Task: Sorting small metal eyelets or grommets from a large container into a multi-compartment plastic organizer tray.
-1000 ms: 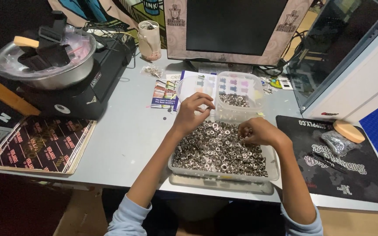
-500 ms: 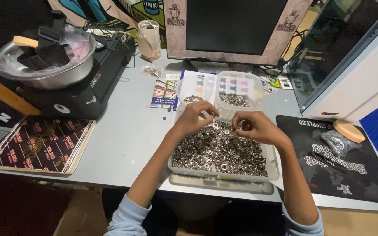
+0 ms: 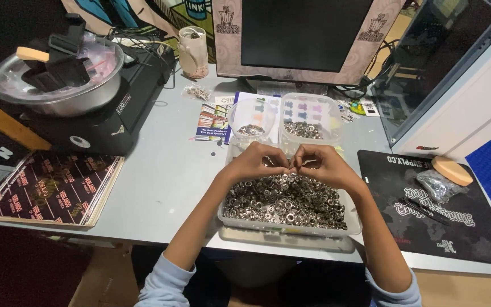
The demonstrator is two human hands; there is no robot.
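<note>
A second ago the left hand (image 3: 254,163) is raised toward the round tub at 12 o'clock, well apart from the right hand (image 3: 325,165), which sits lower at 3 o'clock over the tray of metal rings (image 3: 285,202). Half a second ago the two draw closer. Now both hands meet at the tray's 12 o'clock edge, fingers (image 3: 291,165) touching, knuckles arched, pinched together over the rings.
</note>
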